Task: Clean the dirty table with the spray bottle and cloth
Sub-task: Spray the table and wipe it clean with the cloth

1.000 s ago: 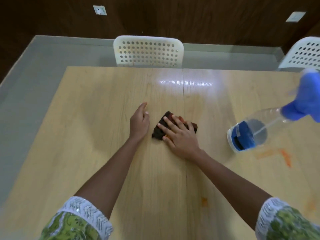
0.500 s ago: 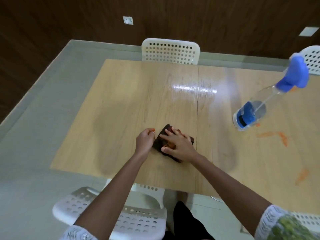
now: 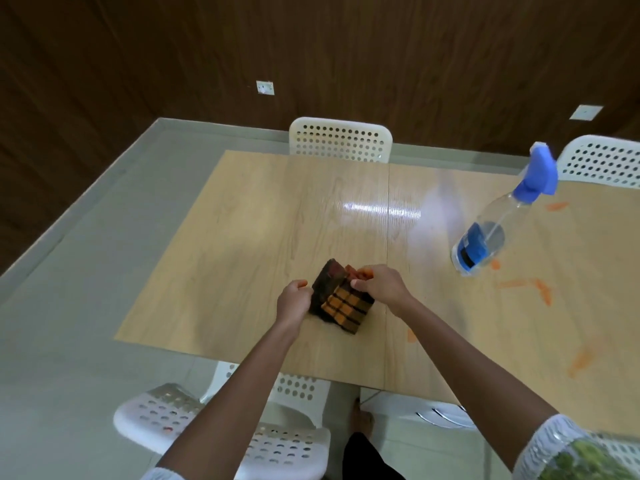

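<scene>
The cloth point(image 3: 341, 299), dark with orange checks, lies at the centre of the frame on the table point(image 3: 225, 244). The left hand point(image 3: 293, 301) pinches its left edge with curled fingers; the right hand point(image 3: 377, 285) grips its upper right edge. The spray bottle point(image 3: 491, 233) stands at the right, near orange stains point(image 3: 540, 289).

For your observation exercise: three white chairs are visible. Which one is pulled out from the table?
The near chair, beside the person's arms. Its whole seat shows clear of the table, while the two far chairs show only backrests behind it.
</scene>
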